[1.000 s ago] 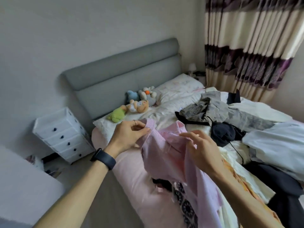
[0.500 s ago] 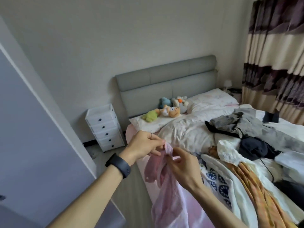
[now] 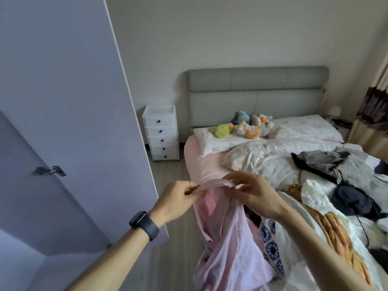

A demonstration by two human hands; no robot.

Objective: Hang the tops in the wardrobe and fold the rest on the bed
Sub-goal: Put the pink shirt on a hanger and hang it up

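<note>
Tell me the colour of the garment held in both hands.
The garment is pale pink, finely striped; head view.

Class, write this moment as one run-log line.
left hand: pinches pink top at upper edge | right hand: grips same edge | pink top: hangs from both hands beside bed | stage: not yet hung

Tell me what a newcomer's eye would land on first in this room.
The pink striped garment hanging in mid-frame draws the eye first, its top edge pinched between the left hand and the right hand beside the bed. Next comes the jumble of unfolded clothes heaped on the bed's right side. Last are the bright stuffed toys on the pillow by the grey headboard.
</note>
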